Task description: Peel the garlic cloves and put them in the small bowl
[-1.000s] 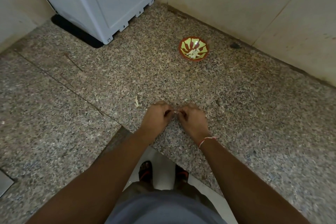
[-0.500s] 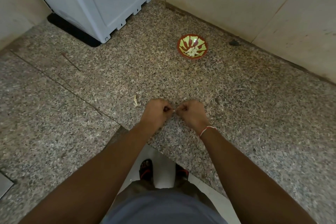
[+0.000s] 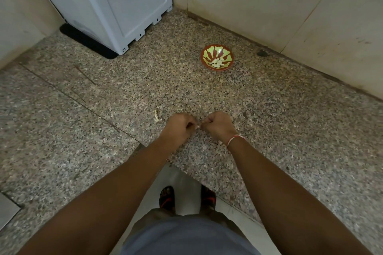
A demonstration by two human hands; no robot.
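A small red bowl with a yellow-green pattern sits on the speckled granite counter, far from me, with several pale peeled garlic cloves inside. My left hand and my right hand are curled close together above the counter's near part. Between their fingertips they pinch a small pale garlic clove, mostly hidden by the fingers. A scrap of garlic skin lies on the counter just left of my left hand.
A grey-white plastic appliance on a black mat stands at the back left. Beige wall tiles close the counter's far side, with a dark spot near their base. The counter edge drops to the floor by my feet.
The hands have drawn slightly apart from their tight clasp, fingertips still meeting on the clove. The view has shifted a little; the bowl has not moved.
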